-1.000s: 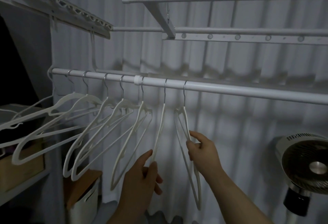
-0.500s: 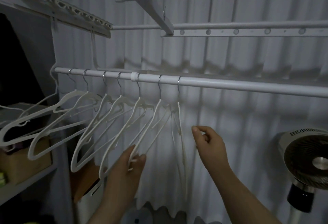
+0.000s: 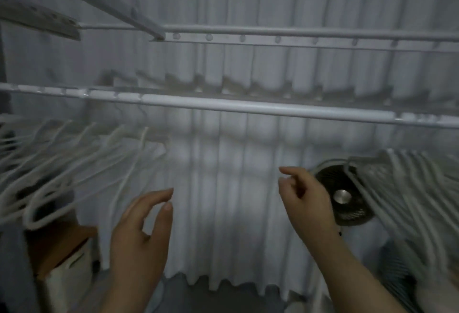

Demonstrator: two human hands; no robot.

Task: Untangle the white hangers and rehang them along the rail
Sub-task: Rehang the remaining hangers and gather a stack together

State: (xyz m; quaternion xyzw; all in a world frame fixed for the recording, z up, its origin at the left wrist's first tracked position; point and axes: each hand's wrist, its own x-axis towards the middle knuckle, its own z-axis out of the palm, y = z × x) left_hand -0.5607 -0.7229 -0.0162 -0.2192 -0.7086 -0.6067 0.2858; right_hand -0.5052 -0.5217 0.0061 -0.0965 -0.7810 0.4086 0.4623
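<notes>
Novice: Hangers first: where do they sit?

Mentor: Two lots. A fanned row of thin white hangers (image 3: 62, 163) hangs at nine o'clock under the long white metal rail (image 3: 248, 108), each one apart from its neighbour, so I'd judge those sorted. A packed bundle of white hangers (image 3: 409, 183) slants in at three o'clock, arms pressed together. Blur hides whether they are hooked on the rail.

Novice: And the hands?

Mentor: Neither grip has anything in it. The left hand (image 3: 139, 235), at seven o'clock, is spread with thumb and fingers relaxed, near the row but apart from it. The right hand (image 3: 308, 203), at four o'clock, curls its fingers loosely around nothing, just beside the bundle and in front of the round dark fan (image 3: 347, 208).

Novice: Why held so?

Mentor: My guess: the bare rail between the lots, before the pleated white curtain (image 3: 223, 188), is where the next ones belong. The right hand is placed to draw one hanger from the bundle, and the left is free to steady it.
</notes>
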